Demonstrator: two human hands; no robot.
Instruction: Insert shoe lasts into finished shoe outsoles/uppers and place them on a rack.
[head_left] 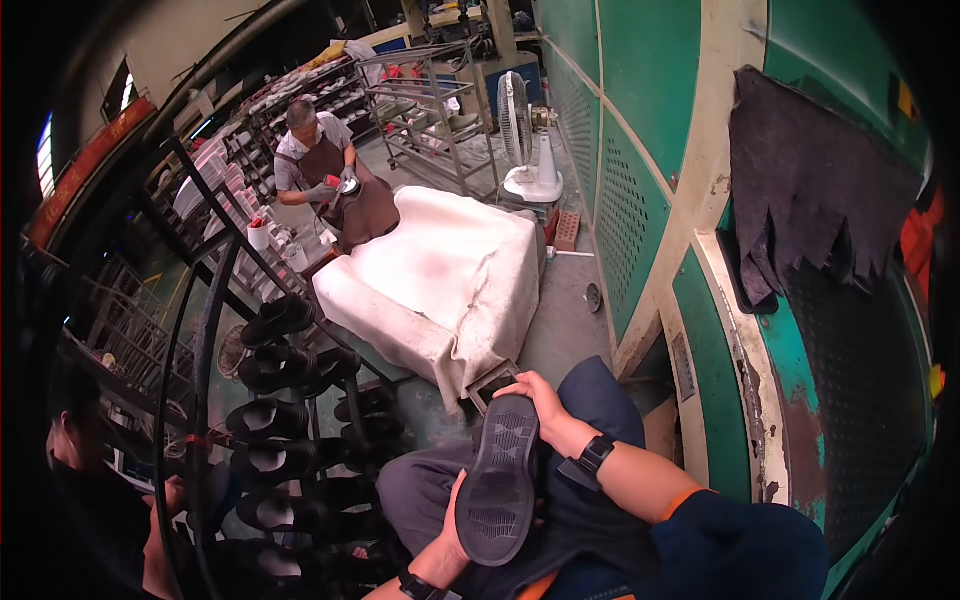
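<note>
Both hands grasp the dark shoe (500,475): right hand (540,398) at its far end, left hand (455,525) beneath.

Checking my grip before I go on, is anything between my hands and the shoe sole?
Nothing visible. The left hand and right hand both hold the sole directly.

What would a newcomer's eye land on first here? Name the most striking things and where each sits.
The dark shoe sole at bottom centre draws the eye first, tread up over the person's lap, held between the left hand at its near end and the right hand at its far end. Beyond it, mid-frame, sits a bulky block under a white cloth. To the left, a rack of black shoes stands, and a seated co-worker in a brown apron works at the back.
</note>
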